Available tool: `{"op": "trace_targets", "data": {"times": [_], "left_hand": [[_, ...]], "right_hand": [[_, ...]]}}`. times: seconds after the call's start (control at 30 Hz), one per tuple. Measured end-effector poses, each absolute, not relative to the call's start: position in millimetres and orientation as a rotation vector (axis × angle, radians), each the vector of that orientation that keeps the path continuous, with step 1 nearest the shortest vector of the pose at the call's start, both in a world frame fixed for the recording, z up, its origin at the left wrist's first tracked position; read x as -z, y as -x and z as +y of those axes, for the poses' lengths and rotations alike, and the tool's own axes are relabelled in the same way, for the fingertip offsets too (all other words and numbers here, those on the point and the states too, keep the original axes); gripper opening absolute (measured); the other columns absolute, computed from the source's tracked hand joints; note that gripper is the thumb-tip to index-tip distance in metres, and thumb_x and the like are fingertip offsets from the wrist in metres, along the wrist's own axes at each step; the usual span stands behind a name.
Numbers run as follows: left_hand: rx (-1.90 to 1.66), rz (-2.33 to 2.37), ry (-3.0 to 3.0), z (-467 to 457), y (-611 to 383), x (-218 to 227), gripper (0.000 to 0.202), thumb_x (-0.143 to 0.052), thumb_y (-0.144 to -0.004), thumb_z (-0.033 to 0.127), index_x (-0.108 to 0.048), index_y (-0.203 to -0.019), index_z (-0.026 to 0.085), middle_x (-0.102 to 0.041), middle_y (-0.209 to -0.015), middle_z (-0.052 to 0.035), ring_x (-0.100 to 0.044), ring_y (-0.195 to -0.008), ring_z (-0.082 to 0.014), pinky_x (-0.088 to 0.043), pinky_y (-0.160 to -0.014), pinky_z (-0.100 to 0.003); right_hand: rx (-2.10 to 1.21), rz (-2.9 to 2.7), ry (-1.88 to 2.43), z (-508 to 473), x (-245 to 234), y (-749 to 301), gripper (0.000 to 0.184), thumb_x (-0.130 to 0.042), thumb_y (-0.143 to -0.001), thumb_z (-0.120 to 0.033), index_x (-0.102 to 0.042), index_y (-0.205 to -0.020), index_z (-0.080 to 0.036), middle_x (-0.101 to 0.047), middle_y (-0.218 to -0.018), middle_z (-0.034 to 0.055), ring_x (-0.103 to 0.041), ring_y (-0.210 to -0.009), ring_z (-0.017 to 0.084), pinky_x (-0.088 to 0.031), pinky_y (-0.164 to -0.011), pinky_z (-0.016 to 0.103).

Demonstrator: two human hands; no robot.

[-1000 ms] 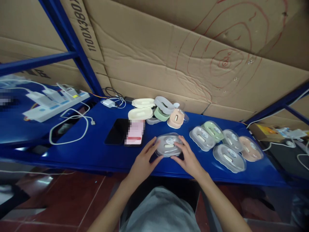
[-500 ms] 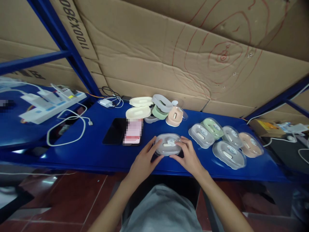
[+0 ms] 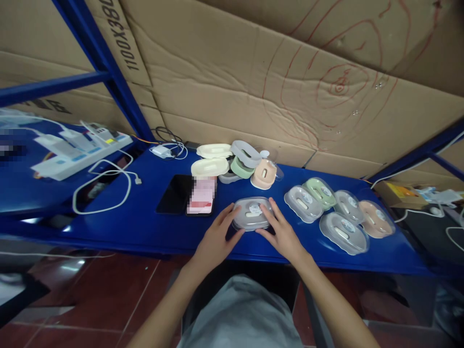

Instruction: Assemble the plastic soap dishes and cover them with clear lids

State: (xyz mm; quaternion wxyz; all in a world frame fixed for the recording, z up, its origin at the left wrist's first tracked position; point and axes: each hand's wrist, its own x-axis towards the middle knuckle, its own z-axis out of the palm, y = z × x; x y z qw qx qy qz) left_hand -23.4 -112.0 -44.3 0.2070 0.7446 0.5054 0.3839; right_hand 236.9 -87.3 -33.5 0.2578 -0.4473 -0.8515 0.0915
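A grey oval soap box (image 3: 250, 221) with a clear lid lies on the blue table before me. It has a round sticker and a pale bar-shaped piece in its middle. At its left end, my left hand (image 3: 216, 238) holds it, thumb along the near edge and fingers by the far side. My right hand (image 3: 284, 237) grips the right end, its index finger on the lid near the sticker and its thumb at the near edge. Several lidded soap boxes (image 3: 344, 233) in grey, green and peach lie to the right.
Behind are cream trays (image 3: 210, 167), a grey ring-shaped part (image 3: 245, 153), a green part (image 3: 242, 167) and a peach box (image 3: 264, 175). A phone (image 3: 202, 195) lies left of my hands. Further left sit a power strip (image 3: 72, 159) and a white cable (image 3: 128, 191). Cardboard (image 3: 217, 96) walls the back.
The fingers of my right hand have straightened and stretched toward the far edge of the soap box. My left hand keeps its hold. The whole view has shifted slightly.
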Motion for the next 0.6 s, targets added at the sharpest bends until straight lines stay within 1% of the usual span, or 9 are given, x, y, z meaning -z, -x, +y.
{"op": "trace_targets", "data": {"times": [0.07,0.2,0.27,0.33,0.4,0.5,0.6], "left_hand": [[-1.062,1.42,-2.082,-112,23,45,0.058,-0.063,-0.106,0.037,-0.043,-0.16,0.032,-0.049,-0.165,-0.0115,-0.052,-0.151,-0.0294,-0.05,-0.121,-0.048],[-1.071,1.418,-2.099,-112,22,44,0.059,-0.065,-0.106,0.034,-0.044,-0.16,0.032,-0.05,-0.163,-0.0119,-0.053,-0.15,-0.0289,-0.05,-0.12,-0.046],[-1.085,1.406,-2.097,-112,23,42,0.058,-0.065,-0.105,0.033,-0.044,-0.16,0.032,-0.051,-0.162,-0.0121,-0.054,-0.149,-0.0288,-0.05,-0.12,-0.046],[-1.093,1.391,-2.09,-112,23,41,0.057,-0.065,-0.106,0.033,-0.045,-0.159,0.032,-0.051,-0.162,-0.0124,-0.054,-0.149,-0.029,-0.05,-0.12,-0.047],[-1.083,1.381,-2.079,-111,22,40,0.057,-0.065,-0.105,0.032,-0.045,-0.159,0.032,-0.051,-0.162,-0.0122,-0.054,-0.149,-0.0293,-0.05,-0.12,-0.048],[-1.08,1.366,-2.037,-112,21,38,0.064,-0.064,-0.106,0.033,-0.036,-0.163,0.034,-0.048,-0.165,-0.0118,-0.052,-0.151,-0.029,-0.049,-0.121,-0.048],[-1.106,1.352,-1.968,-113,21,36,0.072,-0.063,-0.106,0.034,-0.026,-0.167,0.034,-0.046,-0.166,-0.0123,-0.052,-0.15,-0.0278,-0.05,-0.12,-0.047]], "right_hand": [[-0.268,-2.291,1.217,-88,33,-237,0.086,-0.067,-0.103,-0.034,-0.017,-0.172,-0.043,-0.015,-0.181,0.0055,-0.034,-0.161,0.033,-0.047,-0.124,0.05],[-0.316,-2.277,1.213,-88,30,-237,0.08,-0.069,-0.103,-0.034,-0.027,-0.17,-0.043,-0.019,-0.18,0.0066,-0.033,-0.162,0.032,-0.045,-0.125,0.05],[-0.338,-2.278,1.215,-87,28,-238,0.077,-0.069,-0.103,-0.034,-0.03,-0.169,-0.042,-0.019,-0.18,0.007,-0.033,-0.162,0.031,-0.046,-0.124,0.05],[-0.349,-2.278,1.211,-85,29,-239,0.077,-0.07,-0.102,-0.034,-0.032,-0.168,-0.041,-0.019,-0.18,0.0069,-0.034,-0.161,0.031,-0.048,-0.123,0.049],[-0.324,-2.264,1.195,-83,31,-241,0.078,-0.072,-0.1,-0.032,-0.035,-0.167,-0.041,-0.023,-0.179,0.0066,-0.038,-0.16,0.031,-0.048,-0.123,0.049],[-0.216,-2.215,1.161,-86,34,-242,0.078,-0.076,-0.098,-0.031,-0.04,-0.165,-0.041,-0.034,-0.175,0.0066,-0.047,-0.155,0.031,-0.049,-0.123,0.048],[-0.012,-2.132,1.127,-93,23,-249,0.075,-0.075,-0.098,-0.03,-0.041,-0.165,-0.041,-0.039,-0.173,0.0071,-0.052,-0.151,0.032,-0.049,-0.123,0.049]]}}
